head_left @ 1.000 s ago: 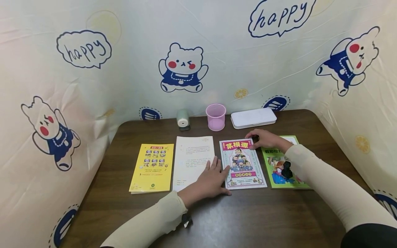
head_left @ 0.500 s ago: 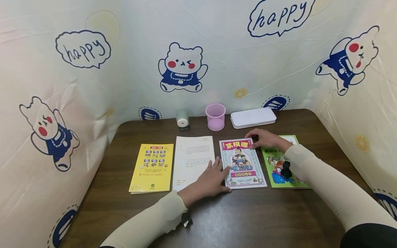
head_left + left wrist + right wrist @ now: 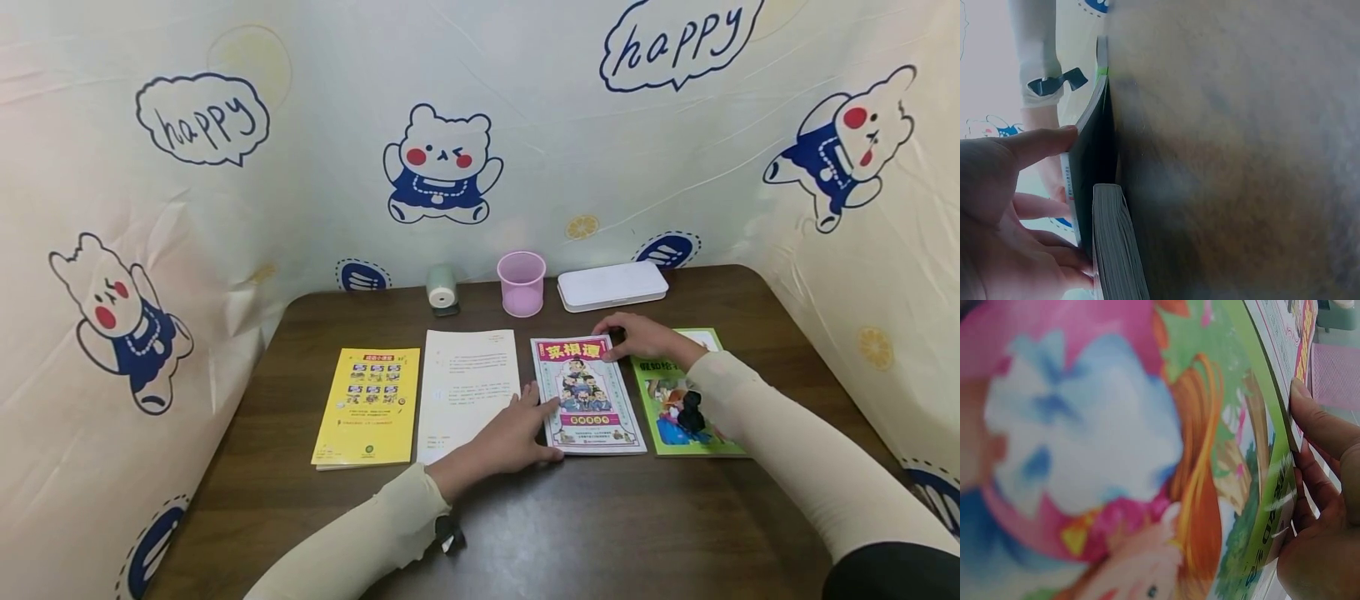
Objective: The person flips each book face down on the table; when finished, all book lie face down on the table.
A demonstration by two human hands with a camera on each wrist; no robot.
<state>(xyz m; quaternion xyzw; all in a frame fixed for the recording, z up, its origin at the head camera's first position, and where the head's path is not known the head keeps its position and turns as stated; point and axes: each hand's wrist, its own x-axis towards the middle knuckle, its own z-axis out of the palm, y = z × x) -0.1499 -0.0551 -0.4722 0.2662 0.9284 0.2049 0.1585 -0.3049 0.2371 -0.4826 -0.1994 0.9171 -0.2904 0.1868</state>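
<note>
I count four in a row: one yellow book point(image 3: 367, 408), one white book point(image 3: 459, 387), one pink-titled book point(image 3: 585, 396), one green book point(image 3: 663, 417). One cup point(image 3: 522, 290), one case point(image 3: 612, 285) and one gadget point(image 3: 442, 287) sit near the brown table point(image 3: 570, 525)'s far edge, before printed cloth point(image 3: 330, 208). The left hand point(image 3: 506, 435) grips the pink-titled book's near-left corner, the right hand point(image 3: 647, 337) pinches its far-right corner; broad wood stretches in front.

Head cam: soft, even ambient lt.; dull glare on table point(image 3: 517, 521), near ctr. L wrist cam: hazy; backdrop point(image 3: 985, 69) overexposed, table blurred. R wrist cam: green book point(image 3: 1104, 431) out of focus; thin glare streaks along edge.
</note>
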